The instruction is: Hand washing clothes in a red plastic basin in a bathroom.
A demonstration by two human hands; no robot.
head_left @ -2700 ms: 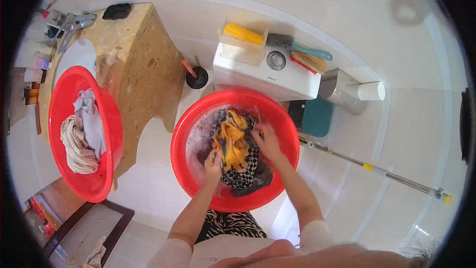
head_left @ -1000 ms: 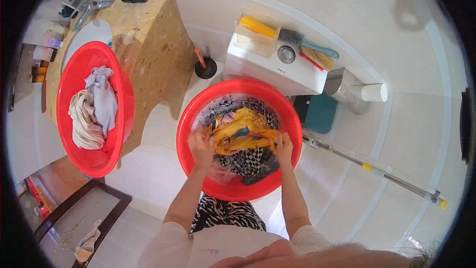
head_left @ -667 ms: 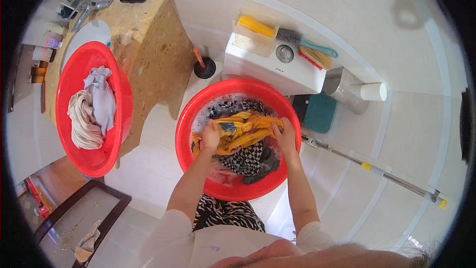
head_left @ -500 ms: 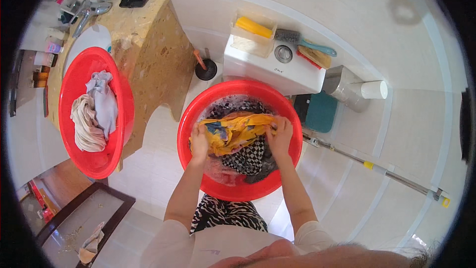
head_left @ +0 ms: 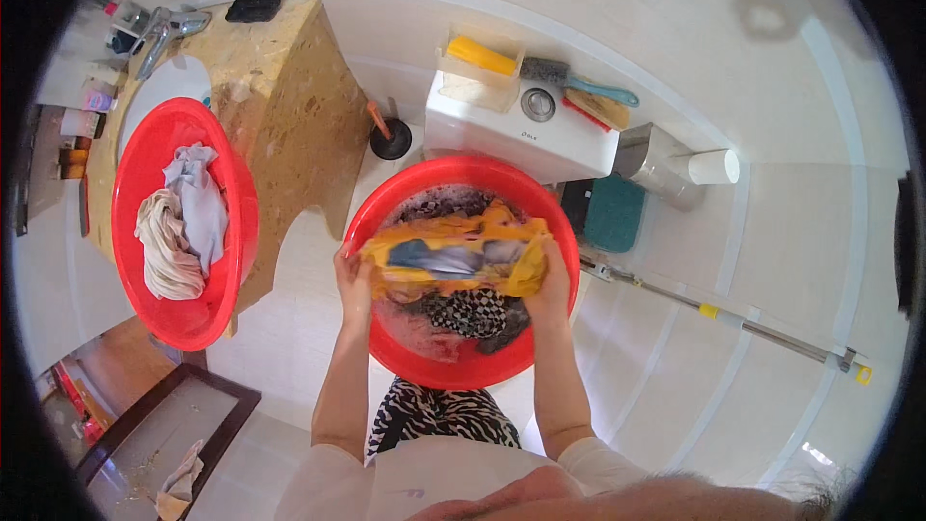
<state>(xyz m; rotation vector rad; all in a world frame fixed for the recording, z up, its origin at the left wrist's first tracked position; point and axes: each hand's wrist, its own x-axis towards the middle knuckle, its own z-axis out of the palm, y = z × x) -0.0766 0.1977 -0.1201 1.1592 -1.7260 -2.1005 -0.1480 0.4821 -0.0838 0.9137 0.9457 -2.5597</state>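
Between my two hands a yellow patterned garment (head_left: 453, 256) is stretched out sideways, slightly blurred by motion. It is over a red basin (head_left: 461, 371) of soapy water. My left hand (head_left: 353, 275) grips its left end near the basin's left rim. At the right end, my right hand (head_left: 552, 280) is closed on the cloth. Below the garment, a black-and-white checkered cloth (head_left: 468, 315) lies in the water with other dark cloth around it.
To the left, a second red basin (head_left: 249, 222) holds a beige cloth (head_left: 166, 246) and a pale cloth (head_left: 200, 198) beside a stone-look washstand (head_left: 280, 87). Behind my basin stand a white toilet tank (head_left: 482, 127) with brushes on top and a plunger (head_left: 391, 139).
My hands have moved farther apart, drawing the yellow garment wider and flatter. My left hand has shifted left, out to the basin's rim.
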